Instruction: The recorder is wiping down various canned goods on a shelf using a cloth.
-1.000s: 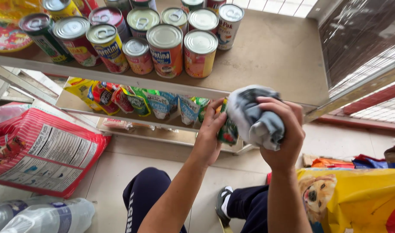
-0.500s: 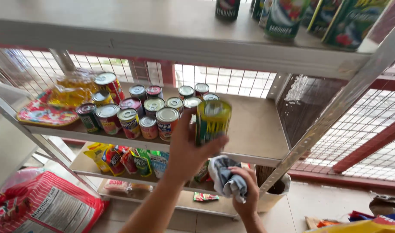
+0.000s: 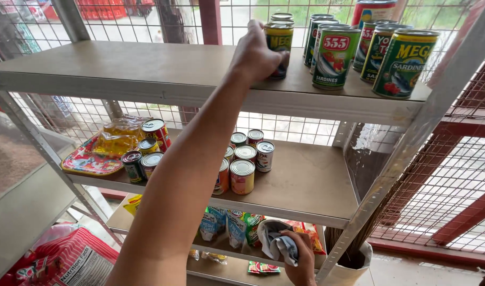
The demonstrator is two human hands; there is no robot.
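My left hand (image 3: 257, 52) is raised to the top shelf (image 3: 136, 69) and grips a green and yellow can (image 3: 279, 46) that stands on the shelf board, left of several other green cans (image 3: 335, 57). My right hand (image 3: 299, 259) hangs low by the bottom shelf, closed around a crumpled grey and white cloth (image 3: 276, 242). My left forearm crosses in front of the middle shelf.
The middle shelf (image 3: 306, 185) carries a cluster of small cans (image 3: 243, 168), more cans and a bag of yellow liquid on a red tray (image 3: 89, 161). Snack packets (image 3: 226, 225) line the bottom shelf. A red sack (image 3: 68, 262) lies at lower left. Wire mesh backs the rack.
My left hand has lifted the green and yellow can from in front of the middle shelf up onto the top shelf. My right hand with the cloth stayed low.
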